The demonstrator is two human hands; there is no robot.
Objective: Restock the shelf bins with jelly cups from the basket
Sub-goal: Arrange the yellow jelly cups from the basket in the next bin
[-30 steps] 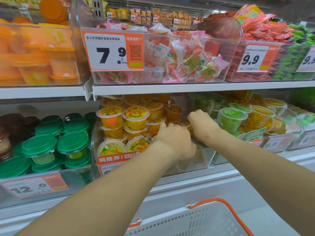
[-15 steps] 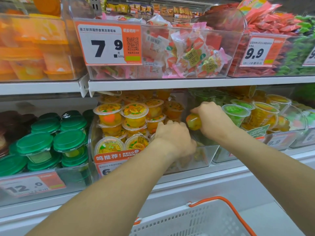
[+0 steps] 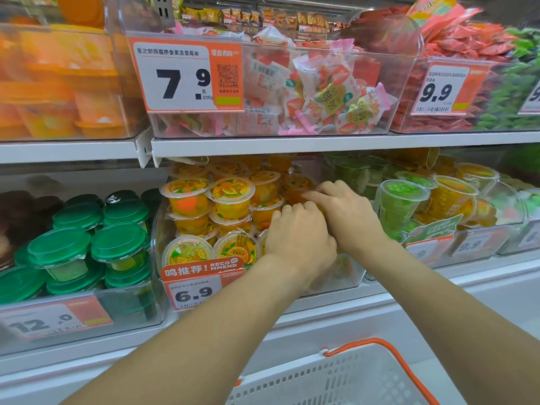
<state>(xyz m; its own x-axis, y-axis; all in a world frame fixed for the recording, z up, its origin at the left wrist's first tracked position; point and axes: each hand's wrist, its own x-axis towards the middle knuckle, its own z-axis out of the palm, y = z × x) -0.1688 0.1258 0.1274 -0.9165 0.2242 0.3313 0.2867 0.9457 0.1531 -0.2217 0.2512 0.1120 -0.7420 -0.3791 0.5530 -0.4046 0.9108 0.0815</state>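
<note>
Orange jelly cups [image 3: 230, 197] are stacked in a clear shelf bin [image 3: 346, 276] with a 6.9 price tag. My left hand [image 3: 298, 238] reaches into the front right of this bin, fingers curled down over a jelly cup that the hand mostly hides. My right hand [image 3: 344, 211] lies just behind it, on top of the stack, fingers pointing left around an orange jelly cup [image 3: 295, 197]. The white basket [image 3: 336, 381] with an orange handle sits below the shelf at the bottom edge; its inside is out of sight.
Green-lidded cups [image 3: 117, 241] fill the bin to the left. Green and yellow jelly cups [image 3: 400, 200] fill the bin to the right. The shelf above [image 3: 263, 146] hangs low over the bins and carries wrapped sweets behind a 7.9 tag.
My right hand, holding an orange jelly cup, moved left from the gap between the bins onto the orange stack. My left hand stayed in place.
</note>
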